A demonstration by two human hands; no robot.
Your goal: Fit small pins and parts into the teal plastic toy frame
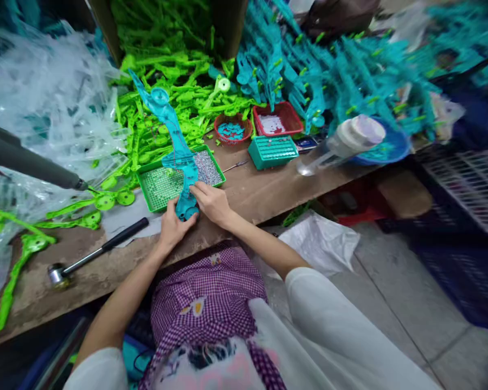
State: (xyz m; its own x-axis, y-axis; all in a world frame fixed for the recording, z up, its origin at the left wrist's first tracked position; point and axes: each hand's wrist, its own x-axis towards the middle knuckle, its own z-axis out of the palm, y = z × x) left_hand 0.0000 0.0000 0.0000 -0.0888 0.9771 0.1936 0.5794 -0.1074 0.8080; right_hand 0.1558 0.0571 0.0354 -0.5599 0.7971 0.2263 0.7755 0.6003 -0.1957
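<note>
A long teal plastic part [171, 135] lies across the green tray [150, 192], its round end at the wooden bench's near edge. My left hand [171, 225] grips that round end from below. My right hand [211, 201] rests on the part's right side, fingers pressed against it beside the tray. The tray holds a bed of small silvery pieces [208, 167] on its right half.
A hammer [93, 253] lies on the wooden bench [260, 189] to the left. Green plastic parts [166, 103] pile behind the tray, teal ones [329, 76] at right. A red bowl [232, 129], red tray [277, 119], teal box [272, 151] and clear bottle [341, 143] stand behind.
</note>
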